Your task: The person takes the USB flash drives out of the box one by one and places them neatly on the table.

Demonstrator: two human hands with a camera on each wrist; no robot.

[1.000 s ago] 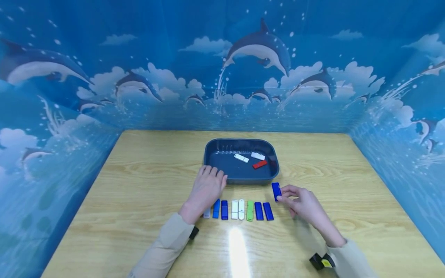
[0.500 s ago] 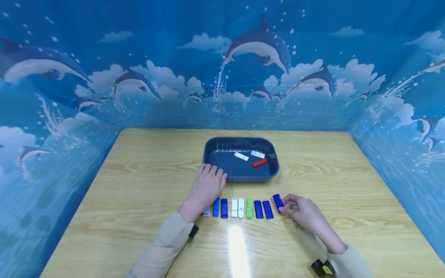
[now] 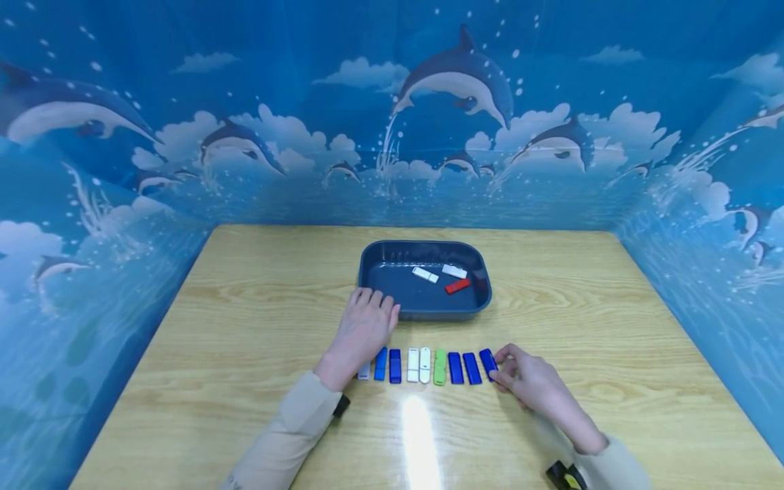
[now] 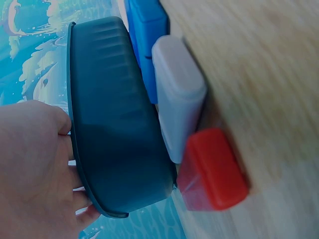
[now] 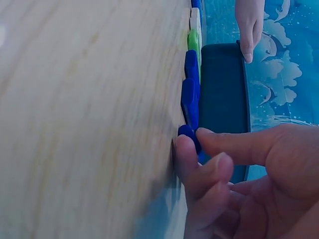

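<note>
Between thumb and fingers my right hand pinches a dark blue USB flash drive, low over the table at the right end of a row of flash drives. Its neighbours are two more dark blue drives, a green one and two white ones. Farther left come blue drives and a pale grey one. A red drive shows in the left wrist view, hidden by my left arm in the head view. My left hand rests with loose fingers over the near rim of a dark tray.
Inside the tray lie two white flash drives and a red flash drive. The tray stands on a wood-grain table just behind the row. A dolphin-print curtain encloses the table's back and sides.
My right hand has brought the dark blue flash drive from near the tray's right corner toward me, down to the row's right end. My left hand has stayed on the tray rim.
</note>
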